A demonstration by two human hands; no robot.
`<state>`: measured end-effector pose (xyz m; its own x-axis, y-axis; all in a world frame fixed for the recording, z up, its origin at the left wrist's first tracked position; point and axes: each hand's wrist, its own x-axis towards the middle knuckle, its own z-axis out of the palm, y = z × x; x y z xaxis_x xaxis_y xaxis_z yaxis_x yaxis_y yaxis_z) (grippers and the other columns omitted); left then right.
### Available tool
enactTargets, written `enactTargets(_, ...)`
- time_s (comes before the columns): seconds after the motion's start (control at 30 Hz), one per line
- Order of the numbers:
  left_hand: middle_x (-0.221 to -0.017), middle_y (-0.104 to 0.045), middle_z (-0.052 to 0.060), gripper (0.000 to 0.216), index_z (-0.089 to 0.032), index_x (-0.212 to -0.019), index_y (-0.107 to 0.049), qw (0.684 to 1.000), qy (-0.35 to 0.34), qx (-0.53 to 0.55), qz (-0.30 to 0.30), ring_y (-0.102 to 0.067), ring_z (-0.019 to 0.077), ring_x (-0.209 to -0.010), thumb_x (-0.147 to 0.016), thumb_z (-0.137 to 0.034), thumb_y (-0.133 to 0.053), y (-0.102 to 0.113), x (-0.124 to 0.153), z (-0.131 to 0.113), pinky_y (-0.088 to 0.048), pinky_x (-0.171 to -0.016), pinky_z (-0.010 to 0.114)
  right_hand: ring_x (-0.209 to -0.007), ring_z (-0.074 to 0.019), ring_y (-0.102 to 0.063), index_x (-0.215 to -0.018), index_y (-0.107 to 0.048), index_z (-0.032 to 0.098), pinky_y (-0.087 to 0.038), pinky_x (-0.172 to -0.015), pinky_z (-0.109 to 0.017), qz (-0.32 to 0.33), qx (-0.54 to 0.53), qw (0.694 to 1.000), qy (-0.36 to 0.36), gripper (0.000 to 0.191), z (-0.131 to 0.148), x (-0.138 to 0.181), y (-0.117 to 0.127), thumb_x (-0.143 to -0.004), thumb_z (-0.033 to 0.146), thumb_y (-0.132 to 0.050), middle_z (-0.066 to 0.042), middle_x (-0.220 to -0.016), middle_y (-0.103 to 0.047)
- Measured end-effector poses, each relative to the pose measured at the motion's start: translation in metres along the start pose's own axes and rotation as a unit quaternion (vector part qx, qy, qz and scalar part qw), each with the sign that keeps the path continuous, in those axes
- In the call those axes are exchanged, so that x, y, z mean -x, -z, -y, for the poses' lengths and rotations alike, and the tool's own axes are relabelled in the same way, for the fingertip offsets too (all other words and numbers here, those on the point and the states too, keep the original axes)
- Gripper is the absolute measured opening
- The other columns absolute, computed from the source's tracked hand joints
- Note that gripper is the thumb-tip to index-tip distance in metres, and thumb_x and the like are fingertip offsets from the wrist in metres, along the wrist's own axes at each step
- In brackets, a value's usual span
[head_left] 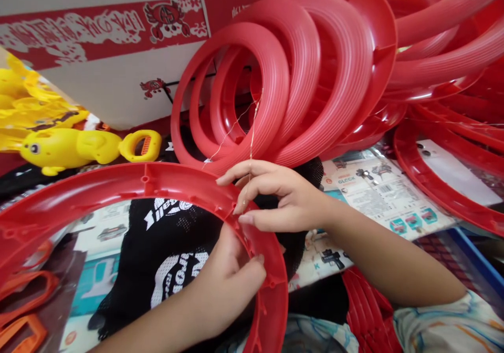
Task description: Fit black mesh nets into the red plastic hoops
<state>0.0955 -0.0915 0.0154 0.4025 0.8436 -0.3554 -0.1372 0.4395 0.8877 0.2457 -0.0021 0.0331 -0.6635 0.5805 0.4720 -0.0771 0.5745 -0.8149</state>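
Observation:
My left hand point(232, 285) is closed around the near right side of a large red plastic ring point(145, 180), its thumb on the ring's hollow, ribbed inner face. Just above, my right hand point(285, 195) bends over the same rim, thumb and fingertips close together on a thin, pale, twisted wire point(254, 127). From there the wire runs up to a leaning stack of red grooved rings point(277, 80). Exactly how the wire lies under the fingertips is hard to see.
Behind stands a white and red printed carton point(106, 91). Yellow plastic animal-shaped toys point(71, 146) lie at left, above orange plastic parts point(29, 290). Black printed fabric point(157, 258) and flattened printed packaging point(374, 190) lie under the ring. More red ring shells point(409, 169) crowd the right, near a blue edge point(476, 261).

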Motion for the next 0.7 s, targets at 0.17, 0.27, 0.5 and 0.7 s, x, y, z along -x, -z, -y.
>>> enactTargets(0.17,-0.087,-0.058,0.001,0.036,-0.021,-0.111,-0.032,0.999,0.029,-0.030,0.022,-0.057,0.0135,-0.076,-0.081,-0.018,-0.052,-0.0022,0.0001,-0.0004,-0.052,-0.067,0.026,-0.123,-0.0213,-0.048,-0.079,-0.068,0.013,-0.039,-0.106,-0.038,-0.004,-0.039,0.999,0.006,0.002,0.0011,-0.0012,-0.0006,-0.079,0.015,-0.066,-0.010,-0.126,-0.047)
enactTargets(0.27,-0.095,-0.058,0.003,0.035,-0.021,-0.112,-0.034,0.996,0.037,-0.072,0.035,-0.058,0.0153,-0.086,-0.081,-0.013,-0.050,0.0002,0.0010,0.0040,-0.050,-0.076,0.029,-0.127,-0.0213,-0.044,-0.077,-0.068,0.013,-0.036,-0.108,-0.037,0.014,-0.025,1.000,-0.004,0.003,0.0023,-0.0022,-0.0003,-0.079,0.014,-0.066,-0.010,-0.129,-0.044)
enactTargets(0.5,-0.113,-0.059,0.009,0.047,-0.022,-0.126,-0.029,0.994,0.054,-0.062,0.070,-0.059,0.0203,-0.100,-0.085,-0.019,-0.052,0.0040,0.0040,0.0044,-0.049,-0.084,0.033,-0.129,-0.0219,-0.043,-0.078,-0.068,0.014,-0.035,-0.109,-0.038,0.035,-0.019,0.998,-0.056,0.004,0.0016,-0.0029,0.0023,-0.080,0.019,-0.067,-0.009,-0.132,-0.047)
enactTargets(0.7,-0.105,-0.065,0.008,0.032,-0.017,-0.112,-0.050,0.997,0.001,0.030,0.070,-0.060,0.0218,-0.099,-0.084,-0.030,-0.058,0.0061,-0.0023,0.0000,-0.048,-0.090,0.035,-0.126,-0.0211,-0.047,-0.078,-0.068,0.014,-0.038,-0.107,-0.037,0.030,-0.001,0.999,-0.039,0.005,0.0026,-0.0029,0.0050,-0.079,0.019,-0.069,-0.010,-0.129,-0.049)
